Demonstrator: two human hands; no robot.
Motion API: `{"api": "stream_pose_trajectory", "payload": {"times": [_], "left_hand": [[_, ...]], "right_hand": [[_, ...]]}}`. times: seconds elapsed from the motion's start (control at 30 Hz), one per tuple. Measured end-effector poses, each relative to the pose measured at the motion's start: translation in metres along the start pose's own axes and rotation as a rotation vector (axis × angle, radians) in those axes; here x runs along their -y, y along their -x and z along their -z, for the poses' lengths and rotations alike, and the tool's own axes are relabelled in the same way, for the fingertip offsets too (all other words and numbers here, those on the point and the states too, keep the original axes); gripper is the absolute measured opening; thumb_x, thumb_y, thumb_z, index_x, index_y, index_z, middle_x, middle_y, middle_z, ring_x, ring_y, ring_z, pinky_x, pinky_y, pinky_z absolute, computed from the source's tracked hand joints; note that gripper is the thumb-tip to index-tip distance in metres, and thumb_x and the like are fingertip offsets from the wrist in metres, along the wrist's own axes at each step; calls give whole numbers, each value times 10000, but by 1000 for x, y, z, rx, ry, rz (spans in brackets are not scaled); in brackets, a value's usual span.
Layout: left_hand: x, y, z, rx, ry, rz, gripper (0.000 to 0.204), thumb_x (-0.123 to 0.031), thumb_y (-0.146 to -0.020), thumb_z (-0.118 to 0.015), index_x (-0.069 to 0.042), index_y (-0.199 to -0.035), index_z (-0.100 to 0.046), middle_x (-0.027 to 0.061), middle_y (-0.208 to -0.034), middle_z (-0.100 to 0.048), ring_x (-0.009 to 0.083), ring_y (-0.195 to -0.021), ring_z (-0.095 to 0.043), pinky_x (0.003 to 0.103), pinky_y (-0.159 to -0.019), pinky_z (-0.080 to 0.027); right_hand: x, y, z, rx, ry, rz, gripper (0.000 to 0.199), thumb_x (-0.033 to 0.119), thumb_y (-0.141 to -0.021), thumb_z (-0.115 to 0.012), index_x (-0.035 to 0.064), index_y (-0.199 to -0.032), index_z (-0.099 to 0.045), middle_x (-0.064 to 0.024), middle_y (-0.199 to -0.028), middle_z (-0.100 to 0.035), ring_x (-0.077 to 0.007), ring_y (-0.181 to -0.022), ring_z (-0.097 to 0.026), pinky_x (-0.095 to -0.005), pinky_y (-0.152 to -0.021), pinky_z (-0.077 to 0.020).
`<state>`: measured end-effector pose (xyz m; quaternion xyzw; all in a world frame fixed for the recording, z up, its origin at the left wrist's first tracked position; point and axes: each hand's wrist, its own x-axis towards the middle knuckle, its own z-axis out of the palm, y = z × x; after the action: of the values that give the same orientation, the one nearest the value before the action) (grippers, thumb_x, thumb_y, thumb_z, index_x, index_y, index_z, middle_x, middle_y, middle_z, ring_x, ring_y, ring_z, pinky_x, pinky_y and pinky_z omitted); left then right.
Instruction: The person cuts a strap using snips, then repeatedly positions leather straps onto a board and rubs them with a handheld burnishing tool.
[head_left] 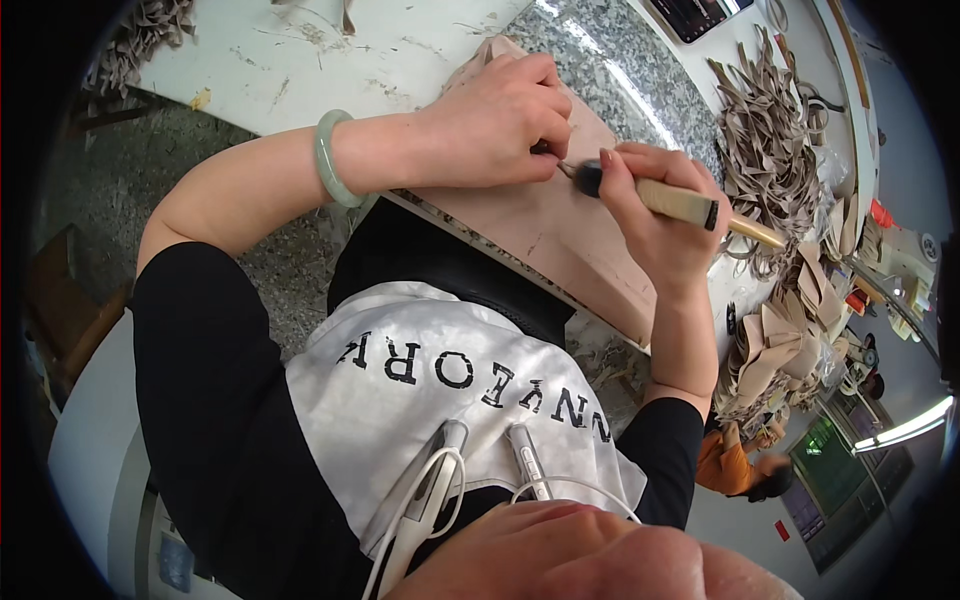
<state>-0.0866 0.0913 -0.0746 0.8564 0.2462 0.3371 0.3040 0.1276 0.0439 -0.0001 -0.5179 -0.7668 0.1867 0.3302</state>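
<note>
My left hand (505, 125) is closed over a pinkish-tan sheet (545, 225), its fingers curled together at a small dark thing that I cannot make out. In my right hand (662, 215) is a tool with a pale wooden handle (678, 203), a dark front part (588, 179) and a thin metal tip. That tip points at my left fingertips, close to or touching the small dark thing. A second slim yellowish stick (757, 231) also sticks out from behind my right hand. A green bangle (334, 158) circles my left wrist.
A speckled granite slab (612, 75) lies beyond the sheet on the white table (285, 55). Tangled brown strips (768, 165) heap up at the right, with stacked tan pieces (775, 345) nearer. A phone (695, 15) lies at the far edge. Another person in an orange top (722, 465) sits farther off.
</note>
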Motion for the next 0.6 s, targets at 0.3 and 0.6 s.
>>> {"api": "stream_pose_trajectory", "payload": {"times": [0.3, 0.6], "left_hand": [[0, 1, -2, -33, -54, -1, 77, -145, -786, -765, -98, -788, -703, -24, -844, -628, 242, -1030, -554, 418, -899, -448], [-3, 3, -1, -9, -13, 55, 57, -119, -800, -756, -84, -809, -712, -18, -869, -630, 237, -1038, -549, 410, -917, -453]], "right_hand": [[7, -2, 4, -6, 134, 147, 181, 71, -775, -852, 121, -787, -678, 11, -736, -740, -137, -547, -637, -280, -566, -396], [14, -4, 5, -16, 115, 149, 202, 54, -747, -862, 120, -767, -673, 21, -754, -743, -138, -576, -664, -271, -582, -411]]}}
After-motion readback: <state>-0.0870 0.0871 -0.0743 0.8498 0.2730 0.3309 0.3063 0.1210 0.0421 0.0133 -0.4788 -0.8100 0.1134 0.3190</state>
